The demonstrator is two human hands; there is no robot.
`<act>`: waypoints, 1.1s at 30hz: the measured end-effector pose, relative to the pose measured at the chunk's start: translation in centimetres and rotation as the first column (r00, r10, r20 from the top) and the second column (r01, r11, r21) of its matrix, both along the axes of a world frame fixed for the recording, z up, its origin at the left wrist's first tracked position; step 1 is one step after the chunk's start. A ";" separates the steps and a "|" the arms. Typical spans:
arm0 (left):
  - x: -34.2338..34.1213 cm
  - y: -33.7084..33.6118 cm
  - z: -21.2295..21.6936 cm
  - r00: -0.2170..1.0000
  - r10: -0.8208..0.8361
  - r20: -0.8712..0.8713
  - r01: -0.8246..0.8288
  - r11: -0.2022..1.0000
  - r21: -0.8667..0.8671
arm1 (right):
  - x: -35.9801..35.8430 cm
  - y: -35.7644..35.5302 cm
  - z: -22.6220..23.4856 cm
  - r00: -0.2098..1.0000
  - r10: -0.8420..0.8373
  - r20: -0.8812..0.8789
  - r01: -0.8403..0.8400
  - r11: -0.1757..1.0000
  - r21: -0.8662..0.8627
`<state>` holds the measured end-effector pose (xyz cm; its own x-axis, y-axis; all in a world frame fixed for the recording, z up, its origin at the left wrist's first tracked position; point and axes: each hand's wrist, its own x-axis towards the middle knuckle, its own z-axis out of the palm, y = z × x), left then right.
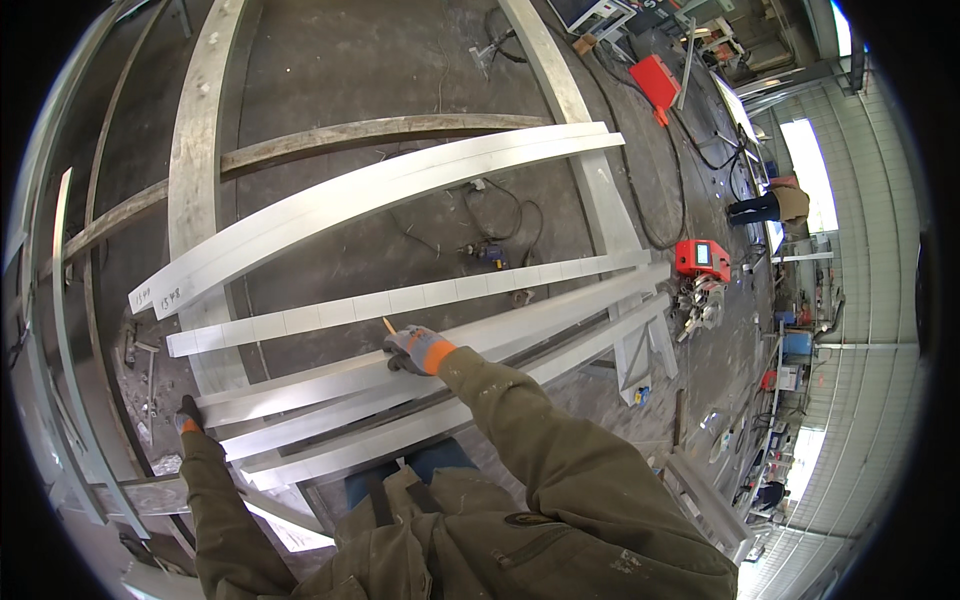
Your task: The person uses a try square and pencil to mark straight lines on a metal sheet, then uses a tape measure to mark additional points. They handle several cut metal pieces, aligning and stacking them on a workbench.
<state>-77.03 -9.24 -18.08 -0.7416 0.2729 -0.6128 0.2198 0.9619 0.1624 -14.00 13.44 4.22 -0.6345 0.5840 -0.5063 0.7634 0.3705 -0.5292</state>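
Observation:
My right hand (418,352), in a grey glove with an orange cuff, is closed on a pencil (389,325) whose tip points up and left. It rests over a long pale metal bar (290,395). My left hand (188,415), gloved the same way, grips the left end of that bar. Just beyond lies a narrower metal bar (420,293) with thin cross lines along it. Farther off is a wider metal bar (380,190) with handwriting at its left end. Closer to my body lies another metal bar (370,442).
The bars rest across a left support beam (197,140) and a right support beam (597,200). A blue power tool (490,255) and cables lie on the floor between them. A red device with a screen (703,259) stands at the right. Another person (775,205) bends over farther right.

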 end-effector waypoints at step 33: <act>14.9 3.9 14.3 0.824 -0.121 -0.554 0.160 0.987 0.023 | 1.7 2.4 -0.1 0.978 0.176 -0.113 -0.161 0.979 0.125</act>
<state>-62.18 -5.31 -3.81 -0.9005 0.4248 -0.0930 0.4234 0.9053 0.0354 -12.31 15.84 4.09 -0.7818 0.5128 -0.3546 0.6166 0.5515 -0.5619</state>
